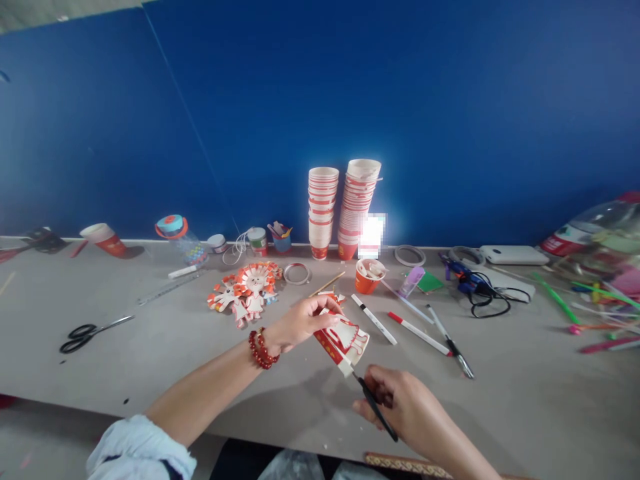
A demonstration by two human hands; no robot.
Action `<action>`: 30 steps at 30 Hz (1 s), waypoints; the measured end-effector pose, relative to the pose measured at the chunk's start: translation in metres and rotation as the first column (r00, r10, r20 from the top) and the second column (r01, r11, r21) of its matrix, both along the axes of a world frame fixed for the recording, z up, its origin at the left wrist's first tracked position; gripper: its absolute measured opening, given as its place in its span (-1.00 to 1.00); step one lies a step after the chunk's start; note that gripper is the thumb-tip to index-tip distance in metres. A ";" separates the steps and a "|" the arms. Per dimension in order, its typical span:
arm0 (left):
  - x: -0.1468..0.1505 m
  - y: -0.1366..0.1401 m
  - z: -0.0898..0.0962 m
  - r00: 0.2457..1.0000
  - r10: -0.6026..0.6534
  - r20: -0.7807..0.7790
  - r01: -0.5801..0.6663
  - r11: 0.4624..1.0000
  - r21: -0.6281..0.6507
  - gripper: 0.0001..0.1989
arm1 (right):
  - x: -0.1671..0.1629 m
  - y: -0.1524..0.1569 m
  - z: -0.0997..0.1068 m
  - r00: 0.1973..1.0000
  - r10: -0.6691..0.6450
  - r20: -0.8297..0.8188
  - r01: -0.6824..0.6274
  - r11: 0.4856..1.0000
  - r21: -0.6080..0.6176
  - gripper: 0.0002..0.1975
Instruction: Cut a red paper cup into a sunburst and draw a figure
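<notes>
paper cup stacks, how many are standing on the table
2. The left stack stands nearly upright by the blue wall; the right stack stands just beside it, leaning to the right. Anything directly behind them would be hidden.

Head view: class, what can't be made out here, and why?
In the head view:
Black-handled tool: grip partly hidden by the right hand.
Printed paper piece: partly covered by the left hand.
Pixelated patch: masks whatever lies behind it.
Bottle: cut off by the right edge, label lettering blurred.
</notes>
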State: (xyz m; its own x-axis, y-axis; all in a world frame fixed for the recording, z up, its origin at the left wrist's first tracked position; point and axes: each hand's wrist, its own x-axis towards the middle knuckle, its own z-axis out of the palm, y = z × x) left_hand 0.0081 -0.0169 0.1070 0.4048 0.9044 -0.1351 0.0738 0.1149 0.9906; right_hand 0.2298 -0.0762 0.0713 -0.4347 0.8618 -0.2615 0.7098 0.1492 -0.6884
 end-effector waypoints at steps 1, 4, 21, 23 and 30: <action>-0.001 0.001 -0.001 0.999 0.029 0.027 -0.028 0.999 -0.032 -0.73 | 0.005 0.001 0.003 0.999 0.021 0.025 -0.021 1.000 0.017 -0.70; -0.009 0.005 -0.008 0.982 0.122 0.147 -0.097 0.981 -0.165 -0.73 | 0.030 0.004 0.007 0.996 0.031 0.082 -0.031 1.000 -0.004 -0.69; -0.006 0.019 -0.074 0.947 0.260 0.187 -0.236 0.962 -0.141 -0.72 | -0.016 0.070 -0.052 0.828 -0.112 -0.549 0.292 0.922 0.253 -0.77; -0.016 0.027 -0.079 0.937 0.308 0.163 -0.297 0.951 -0.088 -0.72 | -0.014 0.070 -0.053 0.809 -0.108 -0.578 0.305 0.917 0.256 -0.82; -0.044 0.059 -0.085 0.918 0.393 -0.043 -0.383 0.911 0.151 -0.74 | -0.011 0.070 -0.057 0.762 -0.118 -0.636 0.315 0.927 0.205 -0.81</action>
